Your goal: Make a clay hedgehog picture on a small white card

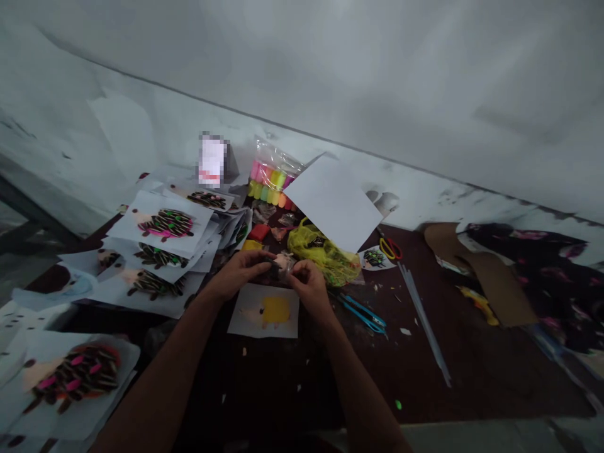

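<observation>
My left hand [243, 270] and my right hand [307, 283] meet above a white card [238, 324] near the table's middle. Between them is a small pale lump in clear wrap [284, 263]. The left fingers pinch its left side, where something dark shows; the right fingers pinch its right side. On the card lies a hedgehog figure with a yellow body [276, 310], a pale snout and a dark eye. Just behind my hands are a red packet [259, 233] and a yellow net bag [325, 251].
Paper sheets with hedgehog figures [172, 223] pile up at the left. Blue-handled snips [363, 313], red-yellow scissors [391, 248] and thin clear sticks [425, 321] lie right. A blank sheet [335, 201] and a bag of colored clay [271, 179] stand by the wall. Brown cardboard [500, 283] lies far right.
</observation>
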### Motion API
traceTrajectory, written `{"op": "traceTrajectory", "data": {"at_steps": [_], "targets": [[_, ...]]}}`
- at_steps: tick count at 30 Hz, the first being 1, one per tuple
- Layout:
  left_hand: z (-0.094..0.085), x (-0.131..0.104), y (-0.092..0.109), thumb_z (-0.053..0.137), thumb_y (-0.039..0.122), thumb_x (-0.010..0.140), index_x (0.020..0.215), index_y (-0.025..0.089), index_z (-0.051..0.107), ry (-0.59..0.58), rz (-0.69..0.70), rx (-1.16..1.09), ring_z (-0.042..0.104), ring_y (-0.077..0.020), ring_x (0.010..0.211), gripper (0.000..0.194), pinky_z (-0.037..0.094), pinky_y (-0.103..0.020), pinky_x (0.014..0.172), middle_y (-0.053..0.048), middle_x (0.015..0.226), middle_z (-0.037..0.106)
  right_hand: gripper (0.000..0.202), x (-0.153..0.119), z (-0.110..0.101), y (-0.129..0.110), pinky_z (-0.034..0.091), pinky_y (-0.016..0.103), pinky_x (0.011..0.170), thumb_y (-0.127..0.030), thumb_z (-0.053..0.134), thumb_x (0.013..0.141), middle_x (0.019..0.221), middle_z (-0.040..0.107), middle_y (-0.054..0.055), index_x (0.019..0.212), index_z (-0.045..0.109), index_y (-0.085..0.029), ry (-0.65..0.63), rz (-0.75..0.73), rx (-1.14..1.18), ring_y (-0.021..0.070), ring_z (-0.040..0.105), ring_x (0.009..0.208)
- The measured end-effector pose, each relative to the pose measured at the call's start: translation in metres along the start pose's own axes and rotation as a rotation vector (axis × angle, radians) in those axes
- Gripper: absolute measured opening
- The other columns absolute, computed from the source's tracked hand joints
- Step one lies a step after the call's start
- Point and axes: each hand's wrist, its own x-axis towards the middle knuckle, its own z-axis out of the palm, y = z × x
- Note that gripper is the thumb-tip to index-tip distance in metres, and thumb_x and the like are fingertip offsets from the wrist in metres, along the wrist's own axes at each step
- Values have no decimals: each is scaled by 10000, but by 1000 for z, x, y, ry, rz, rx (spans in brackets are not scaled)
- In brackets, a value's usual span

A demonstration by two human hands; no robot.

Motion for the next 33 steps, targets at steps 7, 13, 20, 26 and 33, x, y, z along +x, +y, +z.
{"op": "traceTrajectory", "data": {"at_steps": [7,13,20,26,33], "targets": [[0,2,-5,827,425,659,911,155,713,70,-15,-37,692,-171,757,386,599,-315,702,-22,889,736,143,-6,4,-5,490,283,760,-325,647,846,823,675,24,783,687,-203,35,-142,-78,162,612,794],[4,4,-7,829,389,654,822,151,676,52,-1,-14,675,-157,700,329,578,-296,672,-10,797,706,164,-3,1,1,515,284,732,-320,712,803,847,714,21,912,796,-230,-19,-87,-50,169,639,793],[8,5,-9,762,337,719,821,138,681,-45,56,70,608,-117,607,238,515,-248,596,-9,714,672,121,-3,0,4,510,284,754,-246,719,775,847,704,22,866,798,-229,-46,-131,-122,168,631,797],[15,4,-9,752,315,721,916,157,694,-33,116,-12,642,-134,738,258,535,-254,692,-18,858,708,114,-1,-6,6,493,275,709,-240,670,810,812,690,29,833,777,-208,-4,-213,-246,168,620,758],[28,11,-20,746,249,652,800,156,675,69,176,2,635,-145,699,188,536,-258,650,-12,781,688,143,0,-12,5,504,314,771,-234,659,832,898,704,43,889,791,-239,-83,-267,-328,193,638,839]]}}
